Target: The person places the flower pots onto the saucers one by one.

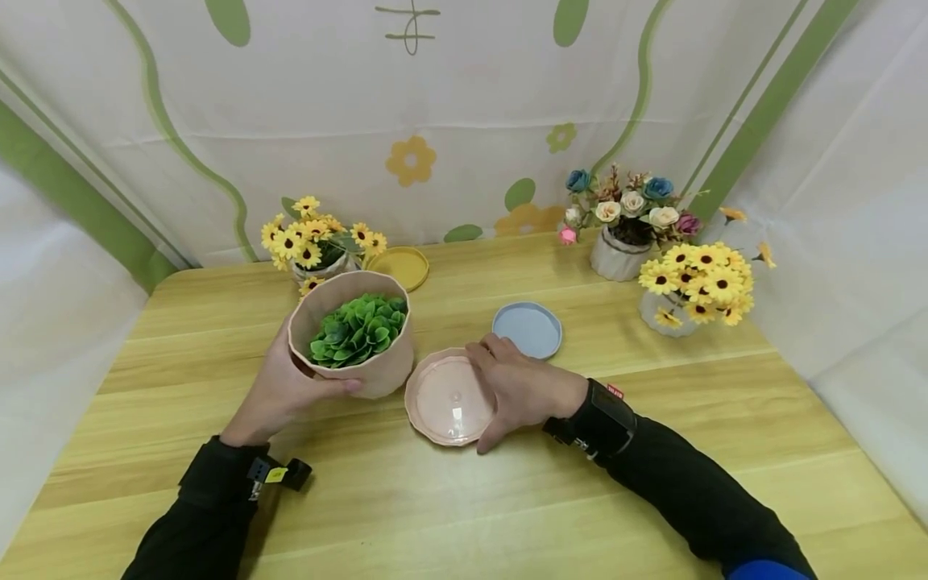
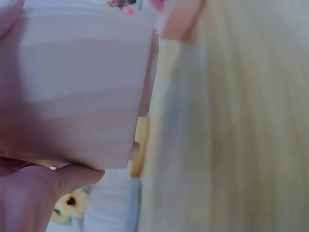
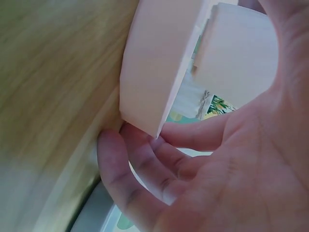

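At the left of a wooden table [image 1: 362,515], we see the person's left hand [image 1: 283,387] gripping a pale pink pot [image 1: 387,366], the thumb along the near side by the rim; most of the fingers are hidden behind it. The pot's mouth points upward at us, and in the head view its base-to-mouth axis leans left, with the narrower base down toward the right. The left wrist view shows that base just clear of the wood. A leafy green plant [image 1: 362,326] fills the pot. Beyond it, near the back edge, sits a pot of yellow flowers [image 1: 308,242], and just right of that a round yellow saucer [image 1: 402,267]. Near the table's middle, right beside the pink pot, lies a pink saucer [image 1: 449,407], hollow side up and round, so we find no long axis in it. The right hand [image 1: 525,387] pinches its right edge, thumb toward us and fingers on the far side. Just behind that hand rests a blue saucer [image 1: 529,326]. Farther right stand a pot of mixed roses [image 1: 619,258] and, nearer us, a second pot of yellow flowers [image 1: 699,282].
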Available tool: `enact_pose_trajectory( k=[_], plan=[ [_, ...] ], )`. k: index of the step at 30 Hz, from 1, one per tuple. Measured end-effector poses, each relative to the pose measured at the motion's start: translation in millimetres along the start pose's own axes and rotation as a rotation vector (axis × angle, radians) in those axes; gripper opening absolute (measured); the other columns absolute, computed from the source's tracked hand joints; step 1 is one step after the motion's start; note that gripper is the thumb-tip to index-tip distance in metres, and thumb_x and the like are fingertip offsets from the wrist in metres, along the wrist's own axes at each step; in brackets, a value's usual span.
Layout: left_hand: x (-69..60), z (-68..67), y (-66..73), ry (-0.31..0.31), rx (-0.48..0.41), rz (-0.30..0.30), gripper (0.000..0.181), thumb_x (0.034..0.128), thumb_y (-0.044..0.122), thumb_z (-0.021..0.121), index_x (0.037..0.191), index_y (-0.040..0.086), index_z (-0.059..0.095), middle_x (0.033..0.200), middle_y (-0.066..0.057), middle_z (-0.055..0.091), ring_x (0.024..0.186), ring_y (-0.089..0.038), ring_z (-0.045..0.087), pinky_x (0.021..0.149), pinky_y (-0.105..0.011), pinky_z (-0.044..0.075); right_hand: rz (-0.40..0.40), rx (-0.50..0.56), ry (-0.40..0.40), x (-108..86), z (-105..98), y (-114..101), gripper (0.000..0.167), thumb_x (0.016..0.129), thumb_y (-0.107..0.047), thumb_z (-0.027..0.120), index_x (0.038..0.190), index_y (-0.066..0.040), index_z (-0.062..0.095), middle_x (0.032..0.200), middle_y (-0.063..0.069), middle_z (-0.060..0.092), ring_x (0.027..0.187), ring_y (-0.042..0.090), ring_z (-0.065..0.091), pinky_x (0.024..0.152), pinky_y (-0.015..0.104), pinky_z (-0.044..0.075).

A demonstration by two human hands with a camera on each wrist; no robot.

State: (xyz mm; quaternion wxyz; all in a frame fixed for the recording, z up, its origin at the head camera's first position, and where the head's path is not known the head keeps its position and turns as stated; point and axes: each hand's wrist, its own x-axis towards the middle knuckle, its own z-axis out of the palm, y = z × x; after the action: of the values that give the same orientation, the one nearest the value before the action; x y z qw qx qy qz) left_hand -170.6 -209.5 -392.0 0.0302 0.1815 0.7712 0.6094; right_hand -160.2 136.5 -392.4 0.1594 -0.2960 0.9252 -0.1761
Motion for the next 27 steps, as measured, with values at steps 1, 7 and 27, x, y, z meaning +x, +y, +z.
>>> enact_pose_trajectory(
  k=[1, 7, 27],
  plan=[
    [-0.7, 0.5, 3.2, 0.002, -0.001, 0.006, 0.118, 0.0763, -0.010, 0.089, 0.168, 0.031, 0.026, 0.167, -0.003, 0.036, 0.149, -0.009, 0.039, 0.112, -0.012, 0.042, 0.001, -0.005, -0.001, 0.4, -0.3, -0.3, 0.136, 0.059, -0.062, 0.099, 0.161, 0.000, 0.034, 0.147, 0.015, 0.046, 0.131, 0.030, 0.047, 0.112, 0.046, 0.052],
    [-2.4, 14.9, 18.9, -0.024, -0.010, 0.022, 0.120, 0.0728, -0.008, 0.092, 0.167, 0.028, 0.028, 0.165, -0.005, 0.039, 0.147, -0.009, 0.043, 0.113, -0.013, 0.043, 0.001, 0.005, -0.009, 1.4, -0.8, 0.0, 0.135, 0.060, -0.061, 0.099, 0.161, -0.001, 0.034, 0.147, 0.015, 0.045, 0.131, 0.029, 0.046, 0.112, 0.046, 0.051],
    [2.0, 69.9, 10.2, -0.173, -0.144, 0.037, 0.121, 0.0680, 0.004, 0.100, 0.165, 0.025, 0.031, 0.163, 0.000, 0.042, 0.149, -0.021, 0.044, 0.120, -0.024, 0.042, -0.092, 0.051, 0.015, 1.9, -0.6, 10.0, 0.140, 0.059, -0.057, 0.101, 0.169, -0.012, 0.026, 0.167, 0.022, 0.026, 0.142, 0.034, 0.037, 0.124, 0.050, 0.034]
  ],
)
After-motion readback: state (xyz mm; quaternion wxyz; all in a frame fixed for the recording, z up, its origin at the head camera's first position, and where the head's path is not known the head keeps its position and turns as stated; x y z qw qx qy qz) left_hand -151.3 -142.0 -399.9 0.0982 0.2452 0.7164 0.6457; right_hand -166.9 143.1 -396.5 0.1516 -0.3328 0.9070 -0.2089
